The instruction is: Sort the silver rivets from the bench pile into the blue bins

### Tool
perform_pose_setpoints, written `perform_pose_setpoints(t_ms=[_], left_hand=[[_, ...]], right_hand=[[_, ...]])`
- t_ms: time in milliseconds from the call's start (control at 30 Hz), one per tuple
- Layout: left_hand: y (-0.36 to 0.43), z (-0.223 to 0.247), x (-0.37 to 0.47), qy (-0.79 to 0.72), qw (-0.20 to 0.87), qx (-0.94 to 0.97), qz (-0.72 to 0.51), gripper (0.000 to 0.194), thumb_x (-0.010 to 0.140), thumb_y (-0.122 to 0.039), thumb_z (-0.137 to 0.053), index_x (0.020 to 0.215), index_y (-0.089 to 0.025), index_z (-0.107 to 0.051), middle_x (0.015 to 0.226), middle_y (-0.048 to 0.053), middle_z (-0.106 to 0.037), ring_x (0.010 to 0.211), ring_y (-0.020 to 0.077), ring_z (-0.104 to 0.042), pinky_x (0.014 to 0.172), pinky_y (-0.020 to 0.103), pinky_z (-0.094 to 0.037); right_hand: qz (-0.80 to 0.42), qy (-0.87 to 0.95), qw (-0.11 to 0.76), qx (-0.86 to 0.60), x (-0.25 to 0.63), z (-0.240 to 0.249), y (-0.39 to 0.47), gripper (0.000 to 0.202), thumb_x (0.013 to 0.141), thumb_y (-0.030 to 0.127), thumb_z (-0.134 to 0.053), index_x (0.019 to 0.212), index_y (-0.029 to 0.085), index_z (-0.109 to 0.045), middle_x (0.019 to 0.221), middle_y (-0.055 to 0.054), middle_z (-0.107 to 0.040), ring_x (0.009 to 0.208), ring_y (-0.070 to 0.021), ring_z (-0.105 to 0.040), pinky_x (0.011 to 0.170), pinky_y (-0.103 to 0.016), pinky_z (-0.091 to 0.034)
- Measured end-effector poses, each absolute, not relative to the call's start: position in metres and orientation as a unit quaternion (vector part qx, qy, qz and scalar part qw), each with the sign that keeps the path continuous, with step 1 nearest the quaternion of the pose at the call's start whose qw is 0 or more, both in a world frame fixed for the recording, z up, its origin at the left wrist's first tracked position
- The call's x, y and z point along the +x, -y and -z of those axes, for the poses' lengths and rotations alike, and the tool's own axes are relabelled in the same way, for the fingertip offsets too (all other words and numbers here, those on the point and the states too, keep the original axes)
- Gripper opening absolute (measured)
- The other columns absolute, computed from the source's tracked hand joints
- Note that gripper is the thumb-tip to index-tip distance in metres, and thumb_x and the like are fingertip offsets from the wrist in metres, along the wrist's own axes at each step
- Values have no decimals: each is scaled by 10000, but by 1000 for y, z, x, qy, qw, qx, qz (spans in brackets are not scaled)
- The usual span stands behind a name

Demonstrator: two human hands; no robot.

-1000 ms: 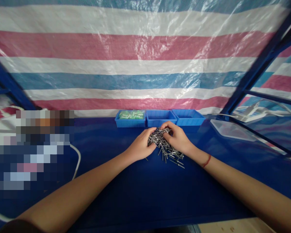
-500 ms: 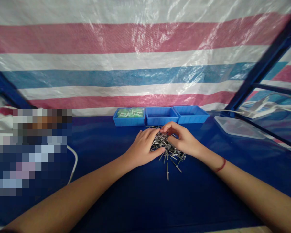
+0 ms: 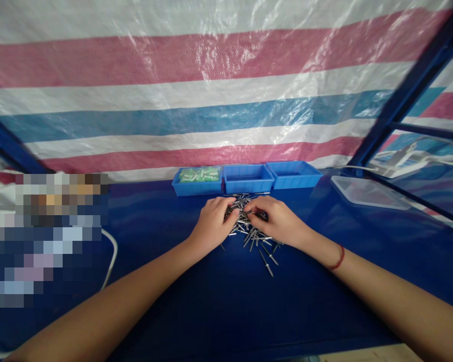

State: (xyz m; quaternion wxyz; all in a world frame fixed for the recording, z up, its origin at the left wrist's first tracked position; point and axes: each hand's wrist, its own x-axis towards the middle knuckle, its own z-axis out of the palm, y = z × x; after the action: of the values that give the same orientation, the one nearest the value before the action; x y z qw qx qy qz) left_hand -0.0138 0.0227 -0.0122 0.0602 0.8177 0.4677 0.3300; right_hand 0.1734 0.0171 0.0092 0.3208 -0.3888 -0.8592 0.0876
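A loose pile of metal blind rivets lies on the blue table in front of me. At its left side, my left hand is closed around some of the rivets, thumb and fingers curled inward. My right hand faces it from the other side, its bent fingers and thumb gripping rivets at the heap. How many rivets each hand has is hidden by the fingers. A few single rivets lie apart at the near edge of the pile.
Three blue bins stand along the back: a left bin with green-and-white pieces, a middle bin and a right bin. A translucent lid lies at right, near a power strip. A white cable runs at left.
Both hands have shifted within the pile; the left moved slightly left and its thumb drew in toward its fingers. Rivets have spread, and the near ones lie at new angles. The view tilted slightly.
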Motion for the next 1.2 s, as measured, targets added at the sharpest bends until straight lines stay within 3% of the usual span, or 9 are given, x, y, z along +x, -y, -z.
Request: perform_pose_setpoints(t_ms=[233,467,667,867,1067,1200], left_hand=[[-20,9,-12,-471,67,823,-312,236,859,-255,-515,1086,-203,-555,1069,44,-653,1033,239,-560,910,429,-424],[-22,11,-14,-414,112,834,-349,340,811,-114,-492,1147,-161,-515,980,64,-642,958,207,-584,889,379,-451],[-25,13,-15,-415,114,819,-380,379,756,-23,-439,1105,-147,-525,1045,89,-605,1018,201,-561,930,374,-434],[-24,12,-14,-419,100,825,-366,308,786,-45,-456,1055,-159,-553,1055,83,-603,1034,214,-548,936,395,-426],[-24,13,-14,-412,101,831,-361,301,787,-47,-476,1049,-168,-562,1036,72,-608,1007,204,-553,923,393,-428],[-21,9,-14,-422,67,818,-384,247,800,-115,-534,1035,-182,-571,1028,66,-612,1007,223,-546,900,411,-430]], right_hand=[[-73,856,339,-383,171,-8,-17,177,759,180,-583,934,192,-606,901,-58,-662,850,-203,-598,807,-362,-442],[-91,849,311,-417,171,-10,-14,142,703,74,-522,768,185,-581,767,-32,-637,740,-172,-574,710,-300,-438],[-107,829,326,-443,175,-12,-15,157,708,73,-501,786,180,-586,725,-7,-611,657,-138,-566,638,-260,-431],[-69,854,315,-408,177,-10,-23,183,861,223,-484,893,168,-656,849,-73,-662,815,-190,-595,773,-331,-447],[-58,859,307,-405,174,-6,-27,133,834,196,-542,821,169,-671,813,-66,-662,773,-182,-591,743,-320,-442],[-70,833,359,-415,175,-11,-21,136,840,200,-520,840,171,-654,834,-60,-678,781,-186,-595,769,-346,-438]])
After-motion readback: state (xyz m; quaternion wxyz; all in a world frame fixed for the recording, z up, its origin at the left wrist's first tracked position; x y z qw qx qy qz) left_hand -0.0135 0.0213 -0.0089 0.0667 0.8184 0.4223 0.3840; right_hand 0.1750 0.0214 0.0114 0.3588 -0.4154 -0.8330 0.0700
